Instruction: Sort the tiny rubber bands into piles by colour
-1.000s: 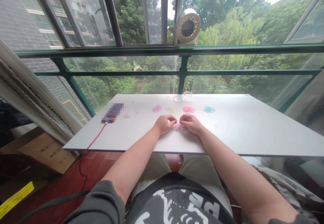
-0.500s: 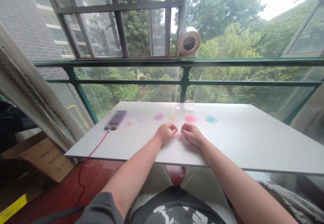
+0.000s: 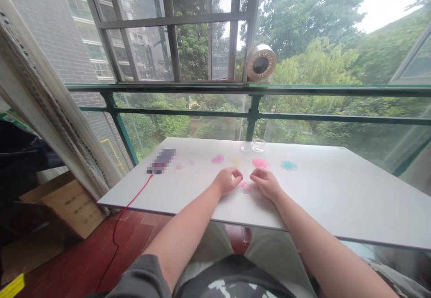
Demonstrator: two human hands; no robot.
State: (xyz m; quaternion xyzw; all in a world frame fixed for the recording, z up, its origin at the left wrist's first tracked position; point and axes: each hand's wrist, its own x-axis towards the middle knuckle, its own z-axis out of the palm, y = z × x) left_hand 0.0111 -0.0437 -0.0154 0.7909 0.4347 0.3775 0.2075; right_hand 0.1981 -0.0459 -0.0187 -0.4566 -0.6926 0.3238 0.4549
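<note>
A small pink pile [image 3: 244, 186] lies on the white table [image 3: 316, 199] between my hands. My left hand [image 3: 229, 181] is at its left, thumb and fingers pinched on something I cannot make out. To its right, my right hand [image 3: 266, 182] is also pinched, and whatever it holds is too small to tell. Beyond the hands lie a purple pile [image 3: 217, 159], a faint yellow pile [image 3: 236, 161], a brighter pink pile [image 3: 260, 163] and a teal pile [image 3: 289, 165]. The two hands are a little apart.
A blurred-out dark device [image 3: 162, 160] with a red cable [image 3: 134, 198] rests on the table's left. Clear round dishes [image 3: 258, 145] stand near the back edge. A round fan-like object [image 3: 261, 64] is above the green railing [image 3: 303, 91]. A cardboard box [image 3: 72, 203] is lower left.
The camera view has shifted, so the scene appears slightly farther right and lower. The gap between my hands is somewhat wider, with the pink pile more exposed.
</note>
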